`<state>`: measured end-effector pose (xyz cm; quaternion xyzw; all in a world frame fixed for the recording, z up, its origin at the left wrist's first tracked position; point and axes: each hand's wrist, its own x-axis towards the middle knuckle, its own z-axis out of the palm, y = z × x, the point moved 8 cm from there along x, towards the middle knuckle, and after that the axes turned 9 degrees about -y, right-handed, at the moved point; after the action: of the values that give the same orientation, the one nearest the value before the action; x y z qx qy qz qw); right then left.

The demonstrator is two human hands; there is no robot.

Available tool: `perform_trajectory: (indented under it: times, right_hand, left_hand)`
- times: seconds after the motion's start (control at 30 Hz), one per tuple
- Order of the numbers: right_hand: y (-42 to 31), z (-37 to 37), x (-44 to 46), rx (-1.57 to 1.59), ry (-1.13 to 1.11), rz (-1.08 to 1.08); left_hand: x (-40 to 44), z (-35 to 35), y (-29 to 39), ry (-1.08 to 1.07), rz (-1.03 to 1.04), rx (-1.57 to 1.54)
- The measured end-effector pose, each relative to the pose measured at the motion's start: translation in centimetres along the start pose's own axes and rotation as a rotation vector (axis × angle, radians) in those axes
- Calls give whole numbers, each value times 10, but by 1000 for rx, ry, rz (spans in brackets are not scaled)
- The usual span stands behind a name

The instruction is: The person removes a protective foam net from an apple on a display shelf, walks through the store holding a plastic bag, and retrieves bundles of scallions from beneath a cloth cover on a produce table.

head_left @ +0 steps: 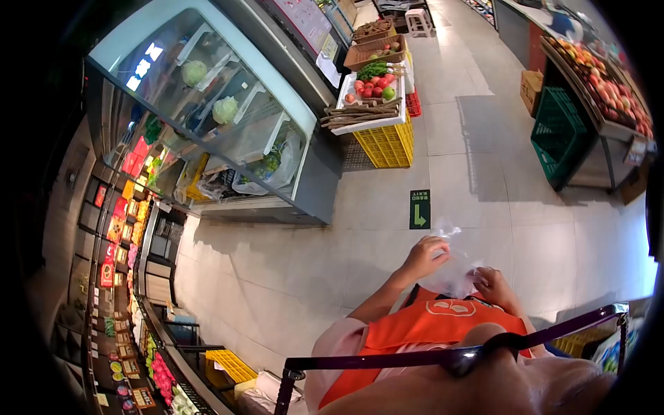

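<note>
A clear plastic bag [449, 275] is stretched between my two hands, in front of the orange apron [443, 315]. My left hand [425, 259] is closed, its fingertips pinching the bag's left upper part. On the other side, my right hand [492, 286] has its fingers curled on the bag's right edge. The bag looks thin and crumpled, with a loose piece sticking up above my left fingers. I make out nothing inside it.
A glass-fronted fridge [318, 131] with cabbages stands at left. Ahead, a yellow crate [384, 145] bears a white tray [370, 126] of vegetables. A fruit stand [588, 97] and green crate [553, 135] are at right. Produce shelves [114, 325] line the lower left.
</note>
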<state>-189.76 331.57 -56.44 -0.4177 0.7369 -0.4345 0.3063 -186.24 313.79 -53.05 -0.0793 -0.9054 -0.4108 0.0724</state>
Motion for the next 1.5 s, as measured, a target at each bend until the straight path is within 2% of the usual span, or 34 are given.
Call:
perform_trajectory:
  times: [0.03, 0.13, 0.23, 0.27, 0.3, 0.37, 0.47, 0.5, 0.53, 0.6, 0.63, 0.73, 0.8, 0.9, 1.0, 1.1, 1.13, 1.23, 1.27, 1.37, 1.43, 1.5]
  right_hand:
    - [-1, -15, 22, -32, -2, -60]
    - [24, -55, 96, 4, -57, -64]
    - [55, -97, 159, -74, -39, 47]
    - [67, -111, 172, -6, 40, 110]
    - [89, -122, 183, 53, 217, 14]
    - [125, -142, 202, 220, 281, 219]
    - [172, -156, 220, 345, 488, 335]
    - [154, -173, 226, 315, 462, 409]
    - [145, -184, 233, 283, 433, 394]
    - [131, -208, 232, 163, 476, 447]
    - [125, -215, 226, 179, 570, 454]
    - [120, -218, 184, 240, 809, 665]
    - [124, -203, 143, 281, 964, 731]
    - [121, -170, 81, 138, 1023, 971]
    - [108, -122, 23, 180, 1204, 1046]
    - [85, -77, -39, 383, 1498, 921]
    - [81, -62, -57, 391, 1530, 886]
    - [56, -23, -119, 273, 1782, 829]
    - [30, -20, -140, 293, 1761, 923]
    - [23, 26, -200, 433, 2114, 746]
    - [29, 65, -232, 440, 2301, 738]
    - [31, 87, -258, 486, 2398, 711]
  left_hand:
    - [11, -11, -16, 36, -40, -9]
    - [51, -37, -78, 103, -130, -4]
    - [105, -55, -150, 111, -271, -72]
    - [125, -58, -172, 95, -287, -125]
    - [156, -65, -197, 84, -289, -178]
    - [217, -79, -239, 61, -287, -215]
    - [310, -95, -282, 29, -155, -296]
    - [340, -93, -285, 14, -70, -341]
    - [370, -92, -282, -45, -45, -330]
    - [418, -74, -267, -212, -2, -293]
    - [437, -59, -261, -316, 20, -255]
    - [467, 14, -235, -663, 131, -244]
    - [462, 70, -208, -864, 210, -299]
    - [432, 137, -115, -1122, 516, -264]
    - [370, 188, -20, -1307, 766, -294]
    - [290, 232, 66, -1412, 1049, -364]
    - [262, 245, 87, -1478, 1086, -376]
    - [183, 281, 136, -1590, 1138, -433]
    - [159, 287, 153, -1639, 1129, -412]
    - [103, 310, 193, -1714, 1225, -402]
    - [73, 326, 217, -1782, 1299, -425]
    - [57, 351, 230, -1807, 1321, -430]
